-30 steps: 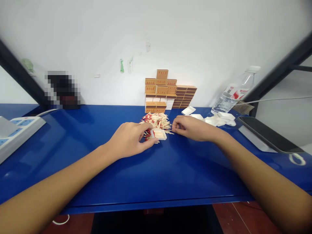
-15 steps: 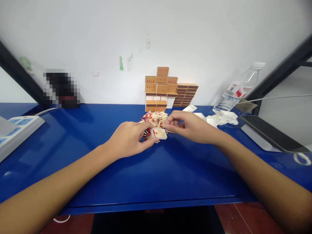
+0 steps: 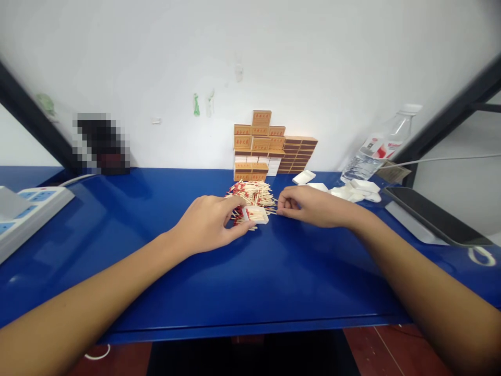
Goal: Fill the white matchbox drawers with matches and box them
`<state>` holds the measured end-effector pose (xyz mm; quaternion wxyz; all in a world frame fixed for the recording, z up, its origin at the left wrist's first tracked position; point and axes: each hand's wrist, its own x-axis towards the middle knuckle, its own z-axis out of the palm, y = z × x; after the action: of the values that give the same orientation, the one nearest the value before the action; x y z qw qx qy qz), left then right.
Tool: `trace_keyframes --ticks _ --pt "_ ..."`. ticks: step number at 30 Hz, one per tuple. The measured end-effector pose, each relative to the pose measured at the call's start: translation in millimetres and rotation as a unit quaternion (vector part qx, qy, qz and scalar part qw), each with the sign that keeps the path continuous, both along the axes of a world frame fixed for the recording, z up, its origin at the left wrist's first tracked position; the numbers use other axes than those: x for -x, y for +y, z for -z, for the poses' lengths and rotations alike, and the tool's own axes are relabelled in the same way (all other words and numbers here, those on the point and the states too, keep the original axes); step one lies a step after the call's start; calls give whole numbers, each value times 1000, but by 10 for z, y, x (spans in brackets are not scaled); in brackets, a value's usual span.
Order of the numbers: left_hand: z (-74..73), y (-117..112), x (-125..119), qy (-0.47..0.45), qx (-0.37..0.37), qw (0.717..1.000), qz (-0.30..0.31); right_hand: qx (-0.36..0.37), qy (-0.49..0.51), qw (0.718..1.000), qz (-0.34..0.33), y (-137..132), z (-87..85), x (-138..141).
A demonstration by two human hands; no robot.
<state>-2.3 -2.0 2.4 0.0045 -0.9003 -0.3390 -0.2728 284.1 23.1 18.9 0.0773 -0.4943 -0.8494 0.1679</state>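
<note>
Between the thumb and fingers of my left hand (image 3: 213, 222) is a small white matchbox tray (image 3: 263, 221) with some red-tipped matches (image 3: 256, 214) lying in it. Behind and beside it spreads a loose heap of matches (image 3: 258, 192) on the blue table, partly hidden by the left hand and the tray. My right hand (image 3: 303, 204) is just right of the heap, fingers curled and thumb drawn in against them. Whether a match is pinched there is too small to make out.
Stacked matchboxes (image 3: 260, 141) stand against the wall behind the heap. Several white trays (image 3: 354, 190) lie to the right, near a tilted plastic bottle (image 3: 378, 146) and a phone (image 3: 434, 214). A power strip (image 3: 35, 209) is at the left edge.
My right hand has moved a little to the right, away from the matches and the tray. My left hand keeps its hold on the tray in about the same place.
</note>
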Motion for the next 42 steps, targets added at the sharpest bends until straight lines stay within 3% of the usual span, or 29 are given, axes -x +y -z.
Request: trace_keyframes --ticks 4,9,12,17,21,26,33,42 --pt "6 -6 -3 1 -2 1000 1 -14 61 998 -8 -25 -95 -16" --pt "29 1 8 -2 -4 1000 10 -46 160 985 -51 -169 -90 210" --pt "34 6 14 -6 0 1000 15 -75 160 982 -62 -212 -69 285" --pt "30 10 17 -6 -3 1000 10 -124 97 987 -17 -109 -57 155" --pt "29 14 20 -10 2 1000 6 -88 5 996 -18 -26 24 81" --pt "22 8 8 -4 -6 1000 1 -11 1 1000 -28 -23 39 67" --pt "22 12 12 -1 -6 1000 1 -42 81 995 -33 -65 -126 23" --pt "32 8 10 -12 -2 1000 12 -72 168 981 -72 -200 -42 285"
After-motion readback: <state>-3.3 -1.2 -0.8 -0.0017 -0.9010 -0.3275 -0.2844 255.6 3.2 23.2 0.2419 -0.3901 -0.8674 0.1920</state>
